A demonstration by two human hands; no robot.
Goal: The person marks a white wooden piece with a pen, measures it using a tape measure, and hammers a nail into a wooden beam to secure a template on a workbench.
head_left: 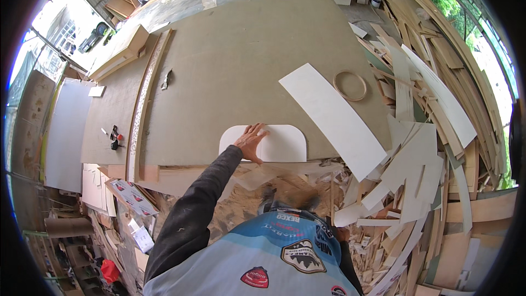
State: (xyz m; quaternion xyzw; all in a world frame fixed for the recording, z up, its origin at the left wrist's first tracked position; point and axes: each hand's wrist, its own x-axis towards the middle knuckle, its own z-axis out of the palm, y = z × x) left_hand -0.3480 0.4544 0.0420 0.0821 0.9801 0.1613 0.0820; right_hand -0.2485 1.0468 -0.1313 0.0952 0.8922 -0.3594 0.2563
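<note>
My left hand [251, 143] lies across a white board [286, 143] with rounded far corners, at the near edge of the big brown worktable [235, 60]. Its fingers are stretched toward the board's far edge, and the thumb is spread toward the near edge. A thin line runs down the board beside the hand; whether it is two pieces I cannot tell. Of my right hand [343, 234] only a small patch shows beside my blue shirt, low on the right. Its fingers are hidden. Something dark and blurred [296, 198] is below the table edge.
A long white panel [334, 118] lies slanted at the right, with a tan ring [350, 86] beside it. A long wooden strip [148, 104] crosses the table's left part, near a small metal tool [166, 79]. Offcuts [411, 170] pile up on the right and scraps cover the floor.
</note>
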